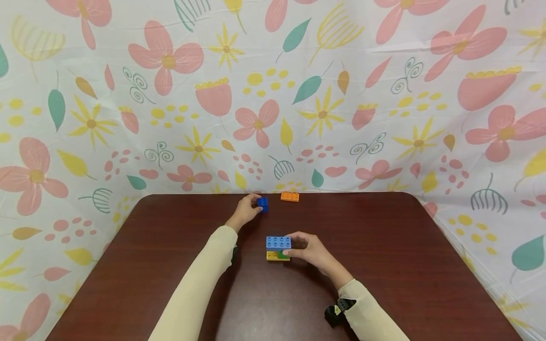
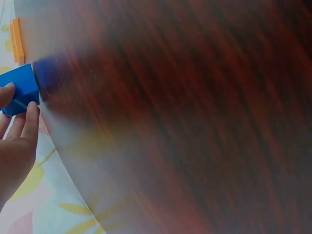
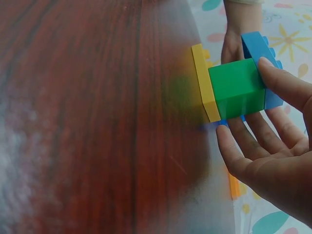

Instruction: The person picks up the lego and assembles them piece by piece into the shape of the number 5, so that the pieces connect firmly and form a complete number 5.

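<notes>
Near the far edge of the table, my left hand (image 1: 246, 210) pinches a dark blue toy brick (image 1: 263, 203) between thumb and fingers. In the left wrist view that blue brick (image 2: 23, 87) stands close over the tabletop. My right hand (image 1: 314, 252) grips a small stack of bricks nearer to me. On top of the stack is a light blue studded brick (image 1: 277, 241), and a flat yellow brick (image 1: 271, 256) forms its base. Between them sits a green block (image 3: 237, 87), set toward one end. The right thumb lies against the light blue brick's side, with the other fingers partly hidden behind the stack.
A flat orange brick (image 1: 290, 196) lies at the table's far edge, to the right of the dark blue brick. The dark reddish-brown table (image 1: 367, 227) reaches back to a flower-print cloth (image 1: 298, 94). Each wrist wears a black strap.
</notes>
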The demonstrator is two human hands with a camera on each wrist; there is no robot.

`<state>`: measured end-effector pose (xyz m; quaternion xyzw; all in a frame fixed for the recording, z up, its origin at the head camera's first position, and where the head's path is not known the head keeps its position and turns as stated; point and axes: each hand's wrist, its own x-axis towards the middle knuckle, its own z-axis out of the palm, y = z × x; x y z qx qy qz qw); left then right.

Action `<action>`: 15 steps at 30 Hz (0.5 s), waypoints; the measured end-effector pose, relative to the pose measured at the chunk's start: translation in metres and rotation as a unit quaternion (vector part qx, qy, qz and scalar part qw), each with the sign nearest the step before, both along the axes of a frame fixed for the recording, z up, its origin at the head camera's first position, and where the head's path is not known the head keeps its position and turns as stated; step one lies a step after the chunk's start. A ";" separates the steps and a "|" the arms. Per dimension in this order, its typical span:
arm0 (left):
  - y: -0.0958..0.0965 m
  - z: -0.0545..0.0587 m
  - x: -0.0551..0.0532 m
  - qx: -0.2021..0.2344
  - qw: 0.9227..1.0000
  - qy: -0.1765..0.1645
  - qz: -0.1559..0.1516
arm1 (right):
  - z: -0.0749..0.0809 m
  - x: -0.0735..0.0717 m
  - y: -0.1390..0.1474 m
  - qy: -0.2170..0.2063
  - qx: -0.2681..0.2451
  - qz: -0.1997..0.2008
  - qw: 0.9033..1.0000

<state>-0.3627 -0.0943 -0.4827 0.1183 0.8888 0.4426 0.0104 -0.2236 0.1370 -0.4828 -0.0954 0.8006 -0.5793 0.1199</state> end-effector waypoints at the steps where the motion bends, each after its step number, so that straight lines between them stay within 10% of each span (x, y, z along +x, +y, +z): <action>1: 0.000 0.000 0.000 0.000 1.000 0.001 0.002 | 0.000 0.000 0.000 0.000 -0.001 0.000 1.000; 15: -0.005 0.007 0.000 0.022 1.000 0.012 0.006 | 0.035 0.019 -0.004 -0.004 -0.003 0.011 1.000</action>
